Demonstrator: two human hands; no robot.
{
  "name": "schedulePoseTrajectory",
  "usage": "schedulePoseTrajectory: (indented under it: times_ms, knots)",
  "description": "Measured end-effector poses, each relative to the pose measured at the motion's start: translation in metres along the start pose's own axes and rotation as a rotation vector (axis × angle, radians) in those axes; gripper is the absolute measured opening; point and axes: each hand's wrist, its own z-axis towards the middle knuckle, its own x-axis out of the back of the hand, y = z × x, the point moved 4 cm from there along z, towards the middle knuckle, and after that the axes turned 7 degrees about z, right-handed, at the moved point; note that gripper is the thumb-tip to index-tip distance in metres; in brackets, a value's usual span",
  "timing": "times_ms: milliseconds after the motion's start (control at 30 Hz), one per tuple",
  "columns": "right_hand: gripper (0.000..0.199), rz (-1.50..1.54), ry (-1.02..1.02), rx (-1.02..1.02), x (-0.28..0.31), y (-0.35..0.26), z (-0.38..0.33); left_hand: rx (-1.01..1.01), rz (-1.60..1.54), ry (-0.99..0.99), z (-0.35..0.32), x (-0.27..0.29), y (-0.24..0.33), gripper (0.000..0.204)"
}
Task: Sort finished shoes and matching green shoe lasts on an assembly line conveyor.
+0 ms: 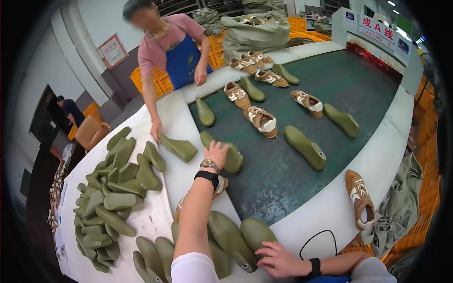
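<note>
Olive-green shoe last point(225, 152) lies at the near left edge of the dark green conveyor belt point(349, 80), toe pointing up-left. Left hand point(216, 152) rests over it, fingers spread on its upper side, touching but not clamped around it; a watch and a black band sit on that wrist.

Right hand point(278, 258) low in view, fingers curled loosely against the rounded end of a second green last point(257, 233), one of a small cluster standing at the near edge of the white table point(155, 217) (whether it truly grips, cannot tell). A tan-and-white sneaker point(220, 185) shows partly under the left forearm.

Further along the belt: more green lasts alternate with finished tan-and-white sneakers, well apart from one another. One sneaker point(360, 198) lies off the belt on the white rim to the right, beside a heap of grey-green cloth point(401, 207).

To the left, a large pile of green lasts point(111, 198) covers the white table. A co-worker in a pink shirt and blue apron point(181, 59) stands across it, one hand point(155, 128) touching a last point(177, 147) at the table edge. Orange crates point(151, 82) and a stuffed grey sack point(255, 30) sit behind.
</note>
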Motion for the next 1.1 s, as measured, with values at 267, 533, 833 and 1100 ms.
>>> schedulePoseTrajectory:
  times_ms: [267,533,833,1100]
  knots:
    - [0.014,0.082,0.046,0.006,0.029,-0.032,0.014,-0.005,-0.406,-0.192,0.045,-0.019,0.057,0.078]
    - [0.019,0.143,-0.029,0.002,0.027,-0.019,0.014,0.599,-0.178,-0.317,0.058,-0.049,0.095,0.099]
    - [0.021,0.218,0.029,0.02,0.01,-0.01,0.007,0.824,-0.341,-0.196,0.038,-0.041,0.101,0.102]
    - [0.024,0.036,0.007,0.011,-0.002,-0.005,0.004,0.747,-0.505,-0.158,-0.056,-0.049,0.111,0.103]
